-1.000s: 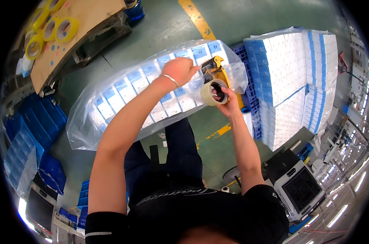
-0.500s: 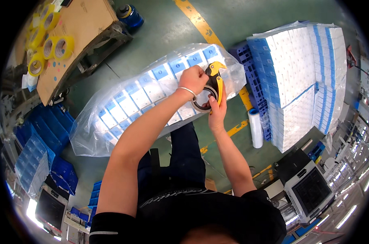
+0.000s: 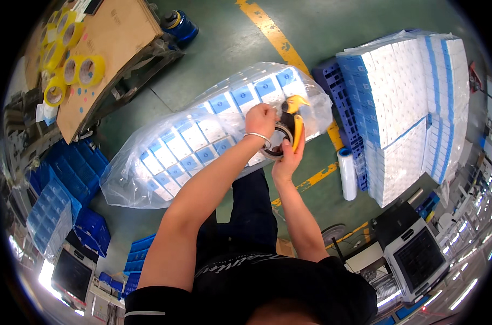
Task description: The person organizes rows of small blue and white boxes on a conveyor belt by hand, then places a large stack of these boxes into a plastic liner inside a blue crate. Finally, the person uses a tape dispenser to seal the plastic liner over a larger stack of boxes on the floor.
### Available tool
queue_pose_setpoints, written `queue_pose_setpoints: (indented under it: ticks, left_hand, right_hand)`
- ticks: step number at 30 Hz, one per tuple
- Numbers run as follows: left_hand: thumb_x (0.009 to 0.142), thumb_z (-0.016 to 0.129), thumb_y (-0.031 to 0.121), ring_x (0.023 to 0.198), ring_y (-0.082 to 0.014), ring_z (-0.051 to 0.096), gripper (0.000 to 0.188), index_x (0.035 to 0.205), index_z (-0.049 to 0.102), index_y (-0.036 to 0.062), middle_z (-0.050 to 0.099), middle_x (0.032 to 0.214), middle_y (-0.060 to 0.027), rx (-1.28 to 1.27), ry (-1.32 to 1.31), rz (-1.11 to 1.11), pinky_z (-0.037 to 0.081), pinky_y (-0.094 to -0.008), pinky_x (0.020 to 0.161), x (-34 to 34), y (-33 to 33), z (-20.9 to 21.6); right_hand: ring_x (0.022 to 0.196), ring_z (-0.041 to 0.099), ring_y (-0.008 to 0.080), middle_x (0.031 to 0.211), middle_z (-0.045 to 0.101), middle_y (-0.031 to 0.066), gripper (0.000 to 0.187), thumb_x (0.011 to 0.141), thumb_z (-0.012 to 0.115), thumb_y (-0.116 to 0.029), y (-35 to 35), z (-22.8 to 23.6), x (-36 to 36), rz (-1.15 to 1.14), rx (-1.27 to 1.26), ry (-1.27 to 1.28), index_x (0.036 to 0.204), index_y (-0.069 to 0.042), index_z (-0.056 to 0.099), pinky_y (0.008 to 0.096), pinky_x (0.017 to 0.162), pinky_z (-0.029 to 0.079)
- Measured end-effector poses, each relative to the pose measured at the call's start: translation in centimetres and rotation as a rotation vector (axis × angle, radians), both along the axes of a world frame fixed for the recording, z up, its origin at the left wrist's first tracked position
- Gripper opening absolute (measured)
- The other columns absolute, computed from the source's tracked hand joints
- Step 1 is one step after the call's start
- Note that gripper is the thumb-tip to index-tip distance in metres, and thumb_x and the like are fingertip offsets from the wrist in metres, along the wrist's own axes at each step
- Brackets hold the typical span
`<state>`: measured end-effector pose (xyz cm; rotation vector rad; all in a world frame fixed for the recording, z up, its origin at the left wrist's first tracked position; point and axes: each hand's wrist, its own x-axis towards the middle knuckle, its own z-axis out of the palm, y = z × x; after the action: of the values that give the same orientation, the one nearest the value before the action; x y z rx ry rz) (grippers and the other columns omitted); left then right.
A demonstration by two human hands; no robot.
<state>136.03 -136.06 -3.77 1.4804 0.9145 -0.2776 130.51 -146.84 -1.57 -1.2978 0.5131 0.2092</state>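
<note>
My right hand is wrapped round a yellow and black tape dispenser with a roll of tape on it. Close to the dispenser's front end, my left hand is closed, fingertips pinched together. Whatever it pinches is too small or see-through to make out. Both hands are above a long clear plastic bag that lies slantwise in front of me. Rows of white and blue boxes fill the bag. Its film is bunched and wrinkled near the right end, by the dispenser.
At right, wrapped white and blue boxes stand stacked on a blue pallet, with a film roll beside it. Yellow tape rolls lie on a cardboard-topped table at far left. Blue bins stand at left.
Both hands and the tape dispenser have come slightly nearer my body. The dispenser has shifted a little to the right, and the whole view has moved slightly.
</note>
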Motion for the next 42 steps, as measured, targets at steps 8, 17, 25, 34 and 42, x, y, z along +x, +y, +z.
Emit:
queue_pose_setpoints:
  ticks: [8, 17, 25, 34, 42]
  left_hand:
    - [0.083, 0.058, 0.011, 0.056, -0.0077, 0.048, 0.012, 0.084, 0.062, 0.0000, 0.064, 0.073, -0.0065, -0.471, 0.146, 0.569, 0.042, -0.0222, 0.055, 0.6, 0.5, 2.0]
    - [0.084, 0.064, 0.022, 0.055, -0.0086, 0.045, 0.022, 0.076, 0.061, 0.0020, 0.054, 0.060, -0.0020, -0.023, -0.092, 0.273, 0.040, -0.0260, 0.054, 1.3, 1.7, 1.6]
    - [0.087, 0.060, 0.017, 0.068, -0.0129, 0.056, 0.018, 0.081, 0.066, 0.0022, 0.066, 0.072, -0.0050, 0.485, -0.573, -0.301, 0.045, -0.0301, 0.063, 7.0, 5.2, 6.1]
    - [0.086, 0.062, 0.029, 0.082, -0.0195, 0.061, 0.029, 0.091, 0.066, 0.0001, 0.068, 0.088, -0.0113, 0.243, 0.029, -0.412, 0.045, -0.0312, 0.080, 11.2, 13.7, -12.5]
    - [0.081, 0.063, 0.036, 0.125, -0.0329, 0.045, 0.060, 0.128, 0.049, 0.0005, 0.045, 0.135, -0.0213, 0.308, 0.264, -0.353, 0.036, -0.0391, 0.102, 10.3, 15.6, -12.5]
  right_hand:
    - [0.065, 0.045, 0.0090, 0.088, 0.051, 0.0026, 0.049, 0.085, 0.053, -0.015, -0.2, -1.0, 1.8, -0.249, 0.356, 0.131, 0.131, -0.006, 0.040, 0.0246, 0.058, 0.044]
    - [0.073, 0.052, 0.0097, 0.112, 0.050, 0.0060, 0.067, 0.084, 0.053, -0.009, 1.2, 1.8, 1.8, 0.142, -0.175, -0.138, 0.145, -0.009, 0.025, 0.0238, 0.064, 0.050]
    - [0.105, 0.051, 0.0251, 0.124, 0.047, 0.0146, 0.074, 0.076, 0.062, -0.005, 0.6, 1.9, 2.8, 0.212, -0.584, -0.340, 0.142, -0.001, 0.028, 0.0323, 0.090, 0.042]
    - [0.084, 0.056, 0.0344, 0.097, 0.047, 0.0161, 0.076, 0.069, 0.072, -0.014, -1.0, 3.5, -0.6, 0.520, -1.081, -0.301, 0.137, -0.006, 0.040, 0.0396, 0.071, 0.048]
    - [0.083, 0.056, 0.0347, 0.098, 0.047, 0.0160, 0.077, 0.070, 0.072, -0.019, -3.0, 4.4, -0.2, 0.692, -1.098, -0.110, 0.139, -0.010, 0.038, 0.0408, 0.071, 0.050]
